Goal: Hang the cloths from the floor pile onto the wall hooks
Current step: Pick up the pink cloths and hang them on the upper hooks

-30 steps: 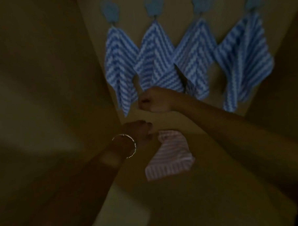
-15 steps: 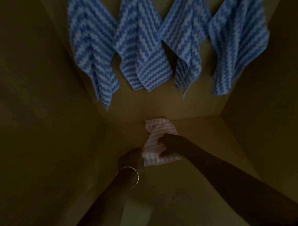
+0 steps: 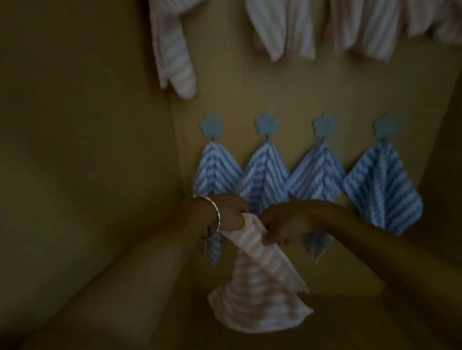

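Pinching the pink cloth point(image 3: 259, 292) by its top, left hand point(image 3: 230, 214) and right hand point(image 3: 286, 225) hover before hooks point(image 3: 268, 124) holding blue cloths point(image 3: 381, 184).

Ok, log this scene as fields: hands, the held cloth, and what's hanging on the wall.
left hand: grips pink striped cloth, bangle on wrist
right hand: grips the same cloth
pink striped cloth: hangs down from both hands
lower row: four blue striped cloths on four flower hooks
upper row: pale striped cloths, hooks out of view

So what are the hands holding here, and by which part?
The left hand and right hand grip the pink-and-white striped cloth by its top edge.
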Action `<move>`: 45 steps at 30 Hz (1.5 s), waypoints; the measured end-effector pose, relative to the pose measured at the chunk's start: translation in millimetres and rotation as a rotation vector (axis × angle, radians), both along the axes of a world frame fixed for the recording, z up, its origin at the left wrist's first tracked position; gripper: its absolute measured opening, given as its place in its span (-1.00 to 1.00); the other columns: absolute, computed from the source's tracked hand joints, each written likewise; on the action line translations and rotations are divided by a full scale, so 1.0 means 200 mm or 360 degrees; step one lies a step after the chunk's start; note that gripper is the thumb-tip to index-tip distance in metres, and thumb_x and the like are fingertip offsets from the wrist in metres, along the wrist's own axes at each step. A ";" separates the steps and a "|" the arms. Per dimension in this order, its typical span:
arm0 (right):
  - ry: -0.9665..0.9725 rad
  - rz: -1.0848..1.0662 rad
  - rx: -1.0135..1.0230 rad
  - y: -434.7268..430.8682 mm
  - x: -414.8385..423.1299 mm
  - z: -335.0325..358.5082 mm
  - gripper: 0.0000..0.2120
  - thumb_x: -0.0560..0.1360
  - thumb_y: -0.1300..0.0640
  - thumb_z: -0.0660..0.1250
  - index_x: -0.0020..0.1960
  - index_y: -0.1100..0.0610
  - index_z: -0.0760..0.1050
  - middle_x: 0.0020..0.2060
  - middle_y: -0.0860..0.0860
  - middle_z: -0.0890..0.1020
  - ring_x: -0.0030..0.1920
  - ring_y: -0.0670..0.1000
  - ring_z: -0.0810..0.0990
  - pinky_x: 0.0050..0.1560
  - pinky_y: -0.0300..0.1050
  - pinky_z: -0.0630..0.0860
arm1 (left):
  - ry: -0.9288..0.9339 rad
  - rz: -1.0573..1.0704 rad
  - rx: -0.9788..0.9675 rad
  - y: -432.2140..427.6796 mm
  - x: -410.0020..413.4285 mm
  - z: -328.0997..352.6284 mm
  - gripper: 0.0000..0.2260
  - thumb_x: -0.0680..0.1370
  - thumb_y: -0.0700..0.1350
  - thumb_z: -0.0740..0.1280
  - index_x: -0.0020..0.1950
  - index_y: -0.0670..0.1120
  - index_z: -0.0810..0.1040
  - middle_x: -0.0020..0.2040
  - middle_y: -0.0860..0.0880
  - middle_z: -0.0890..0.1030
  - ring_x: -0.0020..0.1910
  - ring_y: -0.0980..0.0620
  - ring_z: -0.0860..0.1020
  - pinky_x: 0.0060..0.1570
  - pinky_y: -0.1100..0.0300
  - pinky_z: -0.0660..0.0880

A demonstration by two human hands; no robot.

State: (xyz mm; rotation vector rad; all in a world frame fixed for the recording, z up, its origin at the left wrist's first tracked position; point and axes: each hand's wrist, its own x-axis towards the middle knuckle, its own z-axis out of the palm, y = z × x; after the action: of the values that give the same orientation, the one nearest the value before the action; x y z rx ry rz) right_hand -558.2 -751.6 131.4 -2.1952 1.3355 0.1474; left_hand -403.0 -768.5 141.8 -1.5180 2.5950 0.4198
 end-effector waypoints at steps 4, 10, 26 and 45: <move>-0.0318 -0.0122 -0.0232 0.02 -0.04 0.45 -0.86 0.59 0.18 0.23 -0.08 0.07 0.55 -0.12 0.02 0.63 -0.09 -0.02 0.60 -0.02 -0.10 0.56 | 0.0031 -0.0078 -0.0422 -0.01 0.00 0.52 -0.72 0.45 -0.22 0.21 0.11 -0.24 0.56 0.15 -0.21 0.56 0.14 -0.17 0.51 -0.06 0.23 0.36; -0.0816 -0.0403 -0.1216 0.01 -0.10 0.99 -0.91 0.61 0.19 0.15 0.03 0.07 0.41 -0.14 -0.07 0.48 -0.11 -0.06 0.45 -0.22 -0.33 0.35 | 0.0367 -0.0027 -0.1036 -0.01 0.02 1.05 -0.85 0.46 -0.27 0.23 -0.25 -0.07 0.51 -0.07 -0.09 0.59 -0.02 -0.09 0.52 -0.17 0.26 0.33; -0.1105 -0.0042 -0.2114 -0.20 0.13 1.80 -0.70 0.59 0.29 0.11 0.19 0.10 0.54 0.02 -0.12 0.56 -0.13 -0.22 0.53 -0.18 -0.44 0.41 | 0.0673 0.0132 -0.2268 -0.23 0.18 1.88 -0.82 0.51 -0.17 0.22 -0.06 0.04 0.23 -0.25 -0.13 0.50 -0.24 -0.23 0.53 -0.17 -0.05 0.51; -0.0964 -0.0337 -0.2158 -0.57 0.38 1.83 -0.64 0.61 0.12 0.11 0.38 0.12 0.42 0.31 0.13 0.51 0.29 0.13 0.47 0.10 -0.22 0.34 | 0.0167 0.0652 -0.2431 -0.49 0.16 1.88 -0.67 0.58 0.01 0.15 0.25 -0.17 0.42 0.24 -0.18 0.44 0.26 -0.18 0.37 0.26 -0.06 0.22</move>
State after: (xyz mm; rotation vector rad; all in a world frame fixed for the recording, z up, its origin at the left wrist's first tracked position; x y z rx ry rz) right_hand -482.6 -865.2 497.7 -2.5868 1.4001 -1.8165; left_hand -370.6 -865.7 516.9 -2.2591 2.5413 -1.9149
